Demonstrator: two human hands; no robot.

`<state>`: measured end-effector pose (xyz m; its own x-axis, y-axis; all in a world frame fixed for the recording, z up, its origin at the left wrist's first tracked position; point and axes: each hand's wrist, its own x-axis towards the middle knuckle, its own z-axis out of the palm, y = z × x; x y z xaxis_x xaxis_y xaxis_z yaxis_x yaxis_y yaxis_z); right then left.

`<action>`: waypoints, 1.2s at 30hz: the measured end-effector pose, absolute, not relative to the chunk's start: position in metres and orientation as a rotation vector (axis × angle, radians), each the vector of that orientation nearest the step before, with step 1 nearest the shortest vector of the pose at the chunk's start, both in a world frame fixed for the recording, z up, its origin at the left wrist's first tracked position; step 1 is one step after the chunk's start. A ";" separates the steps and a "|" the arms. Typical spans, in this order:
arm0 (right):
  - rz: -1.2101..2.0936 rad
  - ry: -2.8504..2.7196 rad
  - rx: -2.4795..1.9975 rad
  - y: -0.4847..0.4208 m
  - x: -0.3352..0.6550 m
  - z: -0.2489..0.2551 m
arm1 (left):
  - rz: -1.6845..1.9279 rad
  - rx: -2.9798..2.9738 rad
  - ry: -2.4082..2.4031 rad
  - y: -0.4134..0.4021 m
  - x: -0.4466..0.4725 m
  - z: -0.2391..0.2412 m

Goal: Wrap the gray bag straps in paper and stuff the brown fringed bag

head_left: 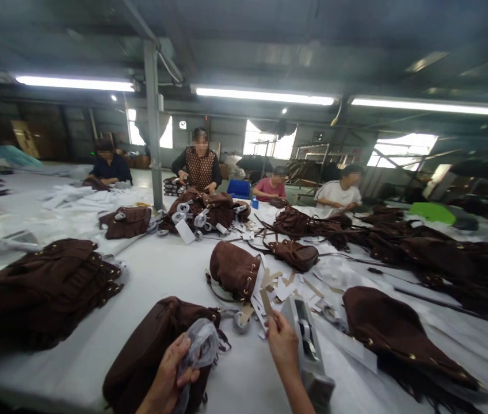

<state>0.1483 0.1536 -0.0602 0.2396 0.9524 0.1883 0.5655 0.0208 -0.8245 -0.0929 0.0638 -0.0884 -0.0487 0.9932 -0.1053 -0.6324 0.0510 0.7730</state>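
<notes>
My left hand is closed round a grey-white coil wrapped in clear plastic. Under it lies a dark brown bag, flat on the white table. My right hand pinches a narrow tan paper strip, pointing away from me. Just right of that hand stands a grey tape dispenser with a roll in it. Beyond the strip, a brown drawstring bag with gold eyelets lies on its side, next to a scatter of white and tan paper pieces.
Brown bags lie piled at left, and another bag rests at right. A heap of bags with wrapped coils sits farther back near a grey post. Several co-workers, one in a patterned vest, are across the table.
</notes>
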 end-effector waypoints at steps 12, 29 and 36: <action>1.432 -1.285 -1.243 0.049 0.061 -0.055 | 1.362 0.816 0.785 0.056 -0.089 -0.065; 1.530 -1.049 -0.954 0.057 0.048 -0.058 | 1.189 1.088 0.772 0.046 -0.090 -0.043; 1.399 -1.153 -1.244 0.059 0.057 -0.048 | 1.116 1.209 0.881 0.047 -0.096 -0.040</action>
